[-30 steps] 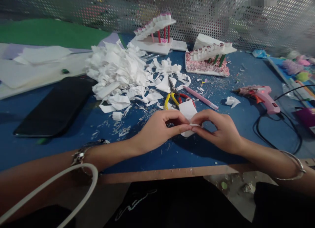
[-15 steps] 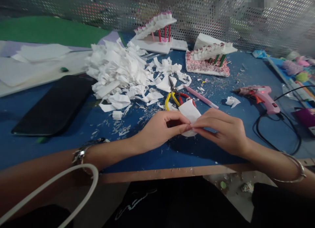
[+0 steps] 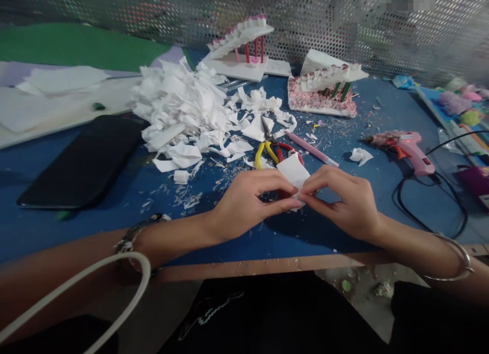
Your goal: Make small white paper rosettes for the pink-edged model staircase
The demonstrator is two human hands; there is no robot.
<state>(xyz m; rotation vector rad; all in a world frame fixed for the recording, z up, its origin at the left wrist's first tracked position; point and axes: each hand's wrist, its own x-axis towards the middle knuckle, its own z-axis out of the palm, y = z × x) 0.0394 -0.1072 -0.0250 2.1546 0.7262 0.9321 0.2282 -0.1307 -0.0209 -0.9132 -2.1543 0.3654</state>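
A small piece of white paper is held between my two hands above the blue table. My left hand pinches its lower left part between thumb and fingers. From the other side, my right hand grips it the same way, the fingertips of both hands nearly touching. The paper's lower edge is partly hidden by my fingers. Just beyond it lie pliers with yellow and red handles. A pink pen-like stick rests to their right.
A heap of torn white paper fills the left centre, beside a black phone. Two small staircase models stand at the back. On the right, a pink glue gun lies with its black cable. A perforated metal screen borders the table.
The lower part of the paper, flat and visible below my fingers before, now looks folded up and mostly covered by my fingertips. Both hands stay in nearly the same place.
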